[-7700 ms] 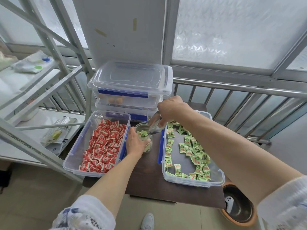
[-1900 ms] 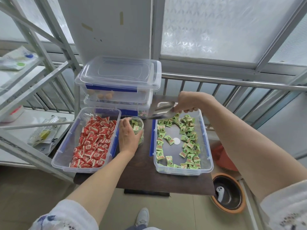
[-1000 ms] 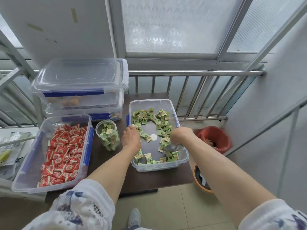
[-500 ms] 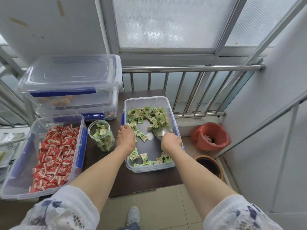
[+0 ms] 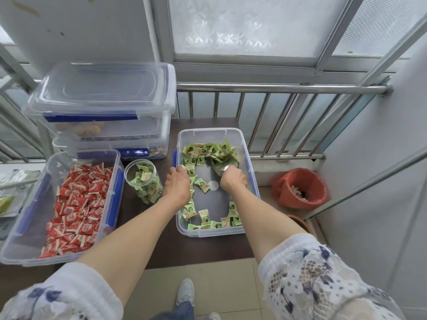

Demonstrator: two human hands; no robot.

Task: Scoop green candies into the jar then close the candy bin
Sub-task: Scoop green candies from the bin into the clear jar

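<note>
An open clear bin [image 5: 250, 172] with blue clips holds green candies [image 5: 209, 153] piled at its far end and scattered along the near end. My right hand [image 5: 233, 180] grips a metal scoop [image 5: 223, 166] whose bowl is pushed into the far pile. My left hand [image 5: 178, 184] rests on the bin's left rim, fingers curled over it. A clear lidless jar [image 5: 144, 181], partly filled with green candies, stands on the dark table [image 5: 184, 248] just left of the bin.
An open bin of red candies [image 5: 76, 204] sits at the left. Two closed clear bins [image 5: 104, 107] are stacked behind the jar. A metal railing [image 5: 277, 88] runs behind the table. A red waste basket [image 5: 300, 188] stands on the floor to the right.
My left hand has let go of the jar and moved to the green bin's rim. My right hand brought the scoop from the jar down into the bin and pushed it toward the far pile.
</note>
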